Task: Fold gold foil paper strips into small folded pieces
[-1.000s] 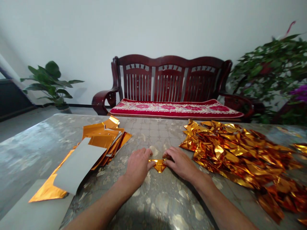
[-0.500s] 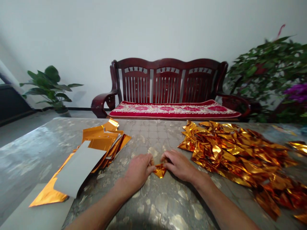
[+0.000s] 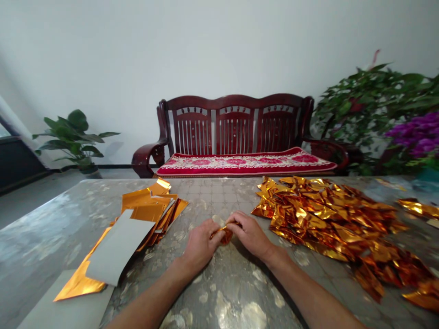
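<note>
Forearms slant over a grey patterned tabletop to the left hand and the right hand, which nearly meet, each pinching one side of a small folded gold foil piece between thumb and fingers; whether it touches the tabletop I cannot tell. To the left lies a loose stack of gold-and-grey sheets, to the right a broad heap of folded gold shapes. Beyond the table stands a dark red wooden bench with a floral cover, flanked by a potted plant and purple flowers, before a pale wall.
</note>
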Tool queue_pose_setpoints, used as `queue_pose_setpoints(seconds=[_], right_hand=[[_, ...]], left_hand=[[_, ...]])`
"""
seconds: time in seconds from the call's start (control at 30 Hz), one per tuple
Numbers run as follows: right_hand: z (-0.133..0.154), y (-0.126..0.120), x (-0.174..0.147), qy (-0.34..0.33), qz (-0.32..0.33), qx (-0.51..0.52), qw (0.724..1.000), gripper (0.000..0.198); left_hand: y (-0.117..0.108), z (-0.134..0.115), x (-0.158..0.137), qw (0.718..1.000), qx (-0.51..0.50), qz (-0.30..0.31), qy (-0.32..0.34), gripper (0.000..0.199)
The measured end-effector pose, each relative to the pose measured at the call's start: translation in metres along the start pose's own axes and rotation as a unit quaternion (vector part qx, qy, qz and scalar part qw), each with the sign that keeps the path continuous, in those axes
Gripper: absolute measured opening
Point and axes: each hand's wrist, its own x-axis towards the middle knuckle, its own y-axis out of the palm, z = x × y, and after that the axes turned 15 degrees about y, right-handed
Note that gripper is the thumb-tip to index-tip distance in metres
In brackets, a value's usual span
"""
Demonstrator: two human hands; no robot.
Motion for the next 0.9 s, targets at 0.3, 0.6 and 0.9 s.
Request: queue_pose_setpoints(seconds=[0.3,0.6,0.9], right_hand=[[-0.003,0.011,-0.001,0.102,0.053,0.181,0.977,0.042],[0.001,0.017,0.001,0.044,-0.035,0.075,0.996,0.027],[0.005,0.021,-0.001,0.072,0.034,0.070,0.994,0.028]], left_hand=[[0.008,0.003,0.005,0.964,-0.156,-0.202,-0.075,0.028],[0.015,0.002,0.006,0.941,-0.240,-0.215,-0.100,0.029],[0.014,0.004,0.004,0.936,-0.231,-0.239,-0.117,0.032]])
